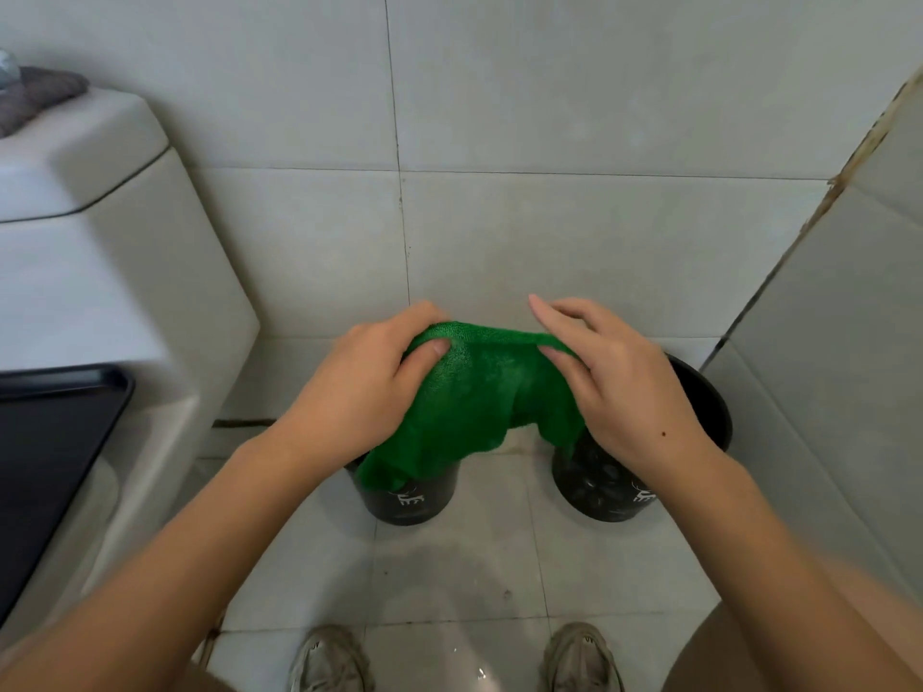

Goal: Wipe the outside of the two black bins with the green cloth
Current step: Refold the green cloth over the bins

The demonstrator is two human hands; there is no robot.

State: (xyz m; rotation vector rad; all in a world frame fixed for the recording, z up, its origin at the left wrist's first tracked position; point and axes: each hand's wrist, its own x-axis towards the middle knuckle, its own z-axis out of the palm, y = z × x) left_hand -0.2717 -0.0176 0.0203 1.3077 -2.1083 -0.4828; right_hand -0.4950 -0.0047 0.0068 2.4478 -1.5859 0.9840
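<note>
- Green cloth (479, 397) dead centre, stretched out between both hands and held up above the two black bins, its lower edge drooping towards 6 o'clock.
- Left hand (364, 387) at 9 o'clock of the cloth, fingers curled round the top corner, thumb pressed onto the fabric.
- Right hand (619, 382) at 3 o'clock of it, thumb and fingers pinching the opposite top edge, the index finger sticking out straight towards 12 o'clock.
- Left bin (414, 499) sits on the floor at 7 o'clock of the cloth; the cloth's hanging corner covers its top, and whether the two touch I cannot tell. A white emblem shows on its side.
- Right bin (599, 486) at 5 o'clock of the cloth, standing apart from the left one, partly behind the right wrist, also with a white mark on its side.
- Pale tiled floor (474, 566) below, a tiled wall (549, 92) behind the bins at 12 o'clock.
- White toilet cistern (100, 232) out at 9 o'clock, a grey rag (35, 94) lying on its lid.
- A black tray (45, 442) at 8 o'clock, against the left edge.
- Two worn shoes at 6 o'clock, left shoe (329, 661) and right shoe (579, 659), toes pointing at the bins.
</note>
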